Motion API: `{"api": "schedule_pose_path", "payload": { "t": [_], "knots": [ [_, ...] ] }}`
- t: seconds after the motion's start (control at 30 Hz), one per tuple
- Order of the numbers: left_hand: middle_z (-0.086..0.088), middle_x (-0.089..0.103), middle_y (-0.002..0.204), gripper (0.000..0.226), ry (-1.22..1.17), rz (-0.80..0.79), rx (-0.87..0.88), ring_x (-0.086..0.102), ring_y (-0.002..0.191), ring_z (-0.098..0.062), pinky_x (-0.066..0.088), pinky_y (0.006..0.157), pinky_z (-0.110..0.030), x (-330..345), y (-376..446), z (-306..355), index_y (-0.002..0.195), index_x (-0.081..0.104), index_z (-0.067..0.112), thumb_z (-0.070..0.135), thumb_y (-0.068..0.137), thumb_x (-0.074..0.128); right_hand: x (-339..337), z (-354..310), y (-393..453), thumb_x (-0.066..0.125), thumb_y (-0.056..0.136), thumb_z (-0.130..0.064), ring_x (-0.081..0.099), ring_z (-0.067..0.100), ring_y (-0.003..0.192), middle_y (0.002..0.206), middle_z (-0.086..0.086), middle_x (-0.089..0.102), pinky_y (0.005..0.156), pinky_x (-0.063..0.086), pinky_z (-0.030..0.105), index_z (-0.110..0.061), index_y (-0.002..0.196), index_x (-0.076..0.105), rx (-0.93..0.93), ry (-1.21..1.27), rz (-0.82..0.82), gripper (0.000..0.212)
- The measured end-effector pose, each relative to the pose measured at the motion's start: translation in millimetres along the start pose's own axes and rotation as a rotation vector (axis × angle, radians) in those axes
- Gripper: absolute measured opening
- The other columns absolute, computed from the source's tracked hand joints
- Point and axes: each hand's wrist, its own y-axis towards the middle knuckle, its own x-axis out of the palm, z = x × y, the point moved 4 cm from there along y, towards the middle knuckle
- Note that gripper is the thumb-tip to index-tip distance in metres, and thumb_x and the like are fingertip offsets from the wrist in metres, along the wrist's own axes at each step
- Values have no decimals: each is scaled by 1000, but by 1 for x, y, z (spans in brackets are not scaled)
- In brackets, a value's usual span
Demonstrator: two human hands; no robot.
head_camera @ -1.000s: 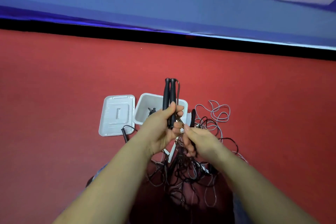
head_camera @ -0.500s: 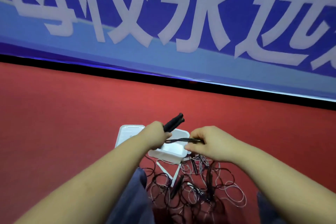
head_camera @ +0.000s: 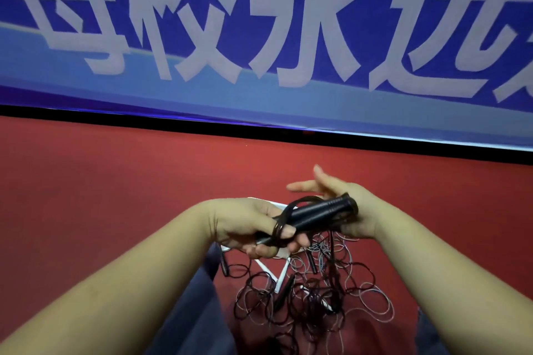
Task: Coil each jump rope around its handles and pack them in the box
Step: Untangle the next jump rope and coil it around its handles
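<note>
The light on my view is even and fairly dim, with soft shadows. The blue wall banner with large white characters [head_camera: 259, 23] smears with motion blur and bows at the edges. My right hand [head_camera: 340, 204] looks blurred at its fingertips; the red carpeted floor [head_camera: 101, 181] darkens toward the corners.

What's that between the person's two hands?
In the head view, black jump rope handles with cord looped around them span from the left hand to the right hand.

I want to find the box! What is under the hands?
Under the left hand and the black handles it holds, only white slivers show; whether they are the box is hidden. Lower down lies a tangle of ropes on the red floor.
</note>
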Motion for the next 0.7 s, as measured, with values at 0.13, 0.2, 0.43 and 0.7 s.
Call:
{"api": "schedule_pose_path", "payload": {
  "t": [0.13,0.2,0.43,0.7],
  "knots": [
    [6,63,75,39,-165,110,128,44,42,0,33,34,-10,-21,12,-16,86,76,19,42,57,87,-5,11,8,46,46,-92,25,4,42,65,-1,51,42,13,19,-14,102,74,-188,302,17,100],
    [5,63,74,40,-204,135,162,44,41,0,32,33,-9,-30,25,-27,83,77,18,43,54,88,-5,14,13,62,41,-87,27,5,43,65,1,56,41,16,18,-18,86,76,-310,135,163,83],
    [-2,64,73,28,-266,287,65,37,36,-7,25,33,-11,-61,73,-55,80,76,11,27,75,53,-31,46,36,57,90,-24,55,4,51,58,-5,60,49,42,17,-14,70,65,-314,-30,705,23],
    [3,57,53,34,-11,737,105,49,40,-11,43,40,-20,-98,94,-58,91,47,14,10,76,77,-65,69,69,53,93,-33,52,20,62,67,5,61,58,38,30,-20,64,67,-231,80,864,35]
  ]
}}
